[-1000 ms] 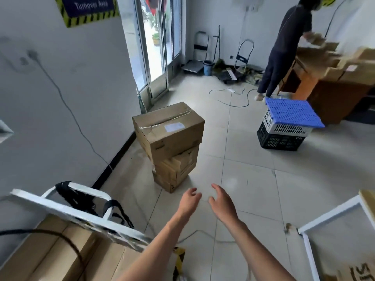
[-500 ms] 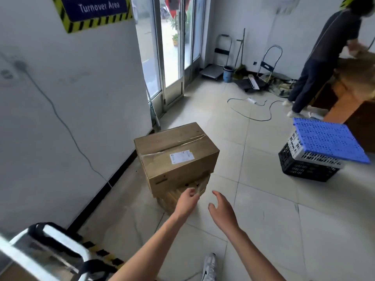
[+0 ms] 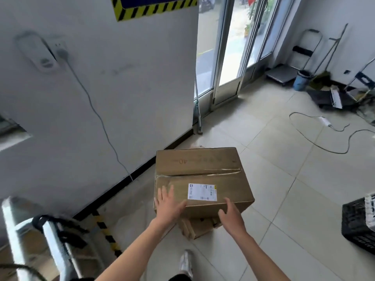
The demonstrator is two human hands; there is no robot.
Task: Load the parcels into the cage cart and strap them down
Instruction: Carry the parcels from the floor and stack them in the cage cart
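Brown taped cardboard parcel tops a smaller carton. Left hand flat on top; right hand spread at near edge.

Big taped box, white label up, is sitting level atop smaller boxes at 12 o'clock beside the wall; white cart is standing at 8 o'clock, black strap draping over it.

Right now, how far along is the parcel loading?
Done: perhaps some; blurred cardboard shows behind the cage cart bars. In hand: left hand lies flat on the top parcel, right hand at its front edge, no grip yet. Left: lift it, the smaller parcels beneath, then the black straps.
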